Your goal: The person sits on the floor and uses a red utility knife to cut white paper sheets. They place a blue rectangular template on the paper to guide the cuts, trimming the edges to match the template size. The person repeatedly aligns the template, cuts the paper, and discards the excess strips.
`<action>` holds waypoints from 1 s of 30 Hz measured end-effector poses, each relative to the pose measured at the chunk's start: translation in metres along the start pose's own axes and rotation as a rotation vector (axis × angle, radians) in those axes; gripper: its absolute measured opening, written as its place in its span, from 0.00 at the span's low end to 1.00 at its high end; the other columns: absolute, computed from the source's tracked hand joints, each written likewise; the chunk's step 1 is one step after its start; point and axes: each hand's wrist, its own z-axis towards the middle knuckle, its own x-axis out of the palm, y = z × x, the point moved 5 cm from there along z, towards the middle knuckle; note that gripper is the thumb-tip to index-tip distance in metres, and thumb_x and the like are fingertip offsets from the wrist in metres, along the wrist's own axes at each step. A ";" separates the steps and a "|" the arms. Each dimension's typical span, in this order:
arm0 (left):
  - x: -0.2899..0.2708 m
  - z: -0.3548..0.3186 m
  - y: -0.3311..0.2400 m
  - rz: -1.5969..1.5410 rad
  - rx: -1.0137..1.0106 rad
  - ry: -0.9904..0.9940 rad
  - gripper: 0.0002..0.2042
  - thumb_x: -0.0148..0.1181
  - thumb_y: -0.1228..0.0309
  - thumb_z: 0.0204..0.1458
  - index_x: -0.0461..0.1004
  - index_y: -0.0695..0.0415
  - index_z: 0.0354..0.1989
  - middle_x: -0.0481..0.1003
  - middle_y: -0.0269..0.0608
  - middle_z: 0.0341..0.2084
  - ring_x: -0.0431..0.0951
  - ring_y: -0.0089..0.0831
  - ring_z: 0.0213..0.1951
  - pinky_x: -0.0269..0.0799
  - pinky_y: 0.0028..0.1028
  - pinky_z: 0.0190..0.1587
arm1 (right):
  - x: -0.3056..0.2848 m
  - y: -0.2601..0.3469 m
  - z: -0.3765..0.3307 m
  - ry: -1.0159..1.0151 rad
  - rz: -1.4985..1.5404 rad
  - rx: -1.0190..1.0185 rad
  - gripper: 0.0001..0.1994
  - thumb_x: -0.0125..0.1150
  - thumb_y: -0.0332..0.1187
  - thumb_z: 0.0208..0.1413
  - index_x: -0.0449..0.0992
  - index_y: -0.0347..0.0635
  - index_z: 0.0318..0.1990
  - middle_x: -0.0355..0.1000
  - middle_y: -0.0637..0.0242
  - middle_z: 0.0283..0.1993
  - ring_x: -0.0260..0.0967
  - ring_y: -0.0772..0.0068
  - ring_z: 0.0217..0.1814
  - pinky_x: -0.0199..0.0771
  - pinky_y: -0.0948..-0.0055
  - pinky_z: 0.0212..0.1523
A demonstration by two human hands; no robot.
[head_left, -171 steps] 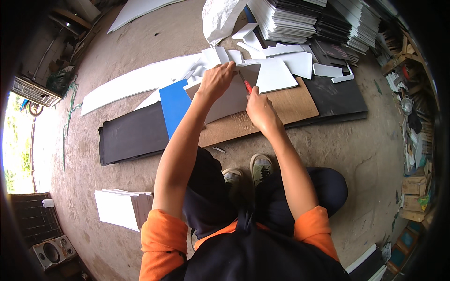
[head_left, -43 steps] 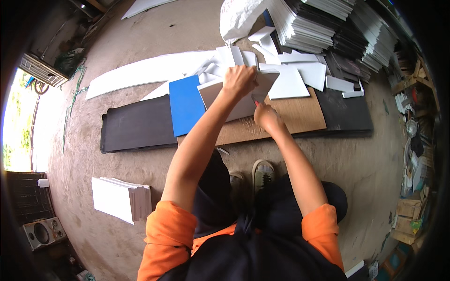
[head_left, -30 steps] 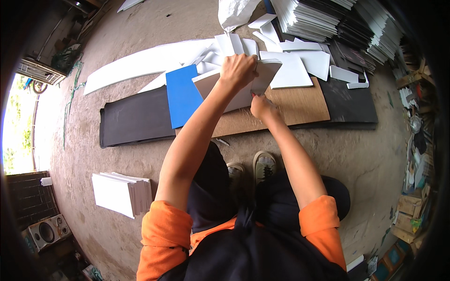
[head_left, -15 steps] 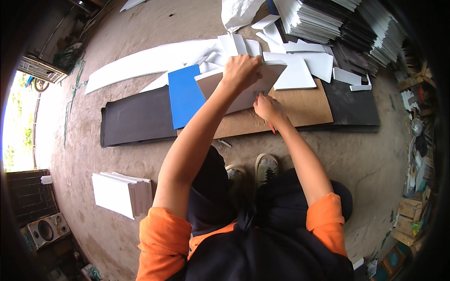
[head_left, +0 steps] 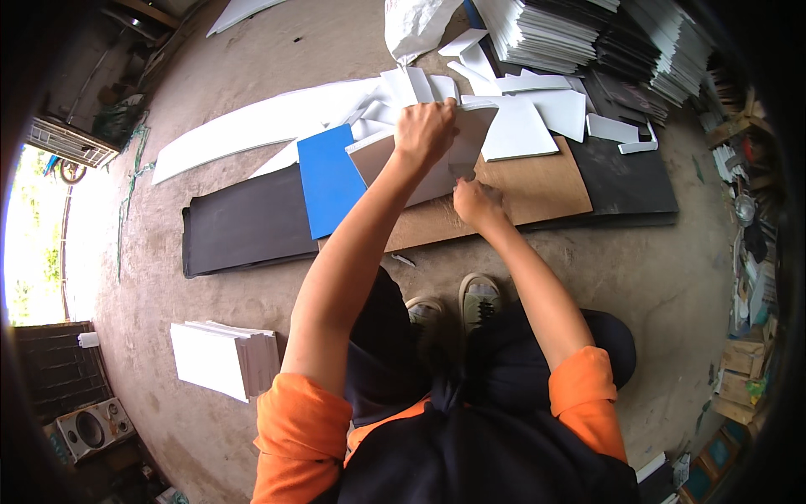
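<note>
Over brown board [head_left: 541, 178], right hand [head_left: 479, 204] lower

Your held panel [head_left: 432, 181] pale grey; your board [head_left: 537, 185] brown, finely streaked; small sheet [head_left: 327, 181] plain blue; long sheets [head_left: 248, 223] black; offcuts [head_left: 520, 130] white; your sleeves [head_left: 302, 420] orange.

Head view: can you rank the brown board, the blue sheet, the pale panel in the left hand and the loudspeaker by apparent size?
1. Brown board, though partly covered.
2. Blue sheet and pale panel: too close to rank, since the left hand hides part of the panel.
3. Loudspeaker.
</note>
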 end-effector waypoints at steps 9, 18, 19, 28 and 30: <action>0.007 0.006 0.008 -0.066 -0.011 0.089 0.17 0.61 0.57 0.38 0.69 0.57 0.31 0.74 0.45 0.19 0.76 0.41 0.25 0.71 0.36 0.26 | -0.007 -0.001 -0.004 0.220 -0.055 0.076 0.15 0.43 0.29 0.49 0.63 0.28 0.43 0.70 0.47 0.37 0.71 0.52 0.39 0.72 0.59 0.34; 0.004 0.005 0.000 -0.052 0.052 0.111 0.16 0.62 0.59 0.38 0.70 0.58 0.30 0.74 0.45 0.18 0.76 0.39 0.23 0.70 0.34 0.25 | -0.007 0.004 -0.006 0.184 0.014 0.062 0.17 0.42 0.28 0.48 0.60 0.22 0.43 0.71 0.45 0.29 0.72 0.51 0.34 0.74 0.61 0.29; 0.004 0.006 -0.001 -0.058 0.054 0.117 0.16 0.62 0.59 0.37 0.70 0.58 0.30 0.74 0.45 0.18 0.76 0.39 0.23 0.70 0.34 0.25 | -0.009 0.004 -0.007 0.169 0.016 0.063 0.17 0.42 0.28 0.48 0.60 0.21 0.43 0.71 0.46 0.28 0.72 0.51 0.33 0.74 0.61 0.30; -0.010 0.017 0.007 -0.070 0.063 0.053 0.15 0.63 0.60 0.37 0.71 0.59 0.28 0.73 0.45 0.17 0.76 0.38 0.22 0.70 0.33 0.23 | 0.000 0.000 0.008 -0.085 0.088 0.070 0.12 0.42 0.36 0.54 0.64 0.34 0.37 0.71 0.46 0.28 0.72 0.51 0.33 0.73 0.59 0.29; 0.000 0.017 0.011 -0.060 0.075 0.072 0.16 0.63 0.60 0.36 0.72 0.59 0.27 0.73 0.44 0.16 0.76 0.39 0.22 0.69 0.33 0.23 | 0.006 0.000 0.009 -0.074 0.104 0.067 0.13 0.42 0.37 0.54 0.65 0.35 0.36 0.71 0.47 0.28 0.71 0.50 0.34 0.73 0.58 0.31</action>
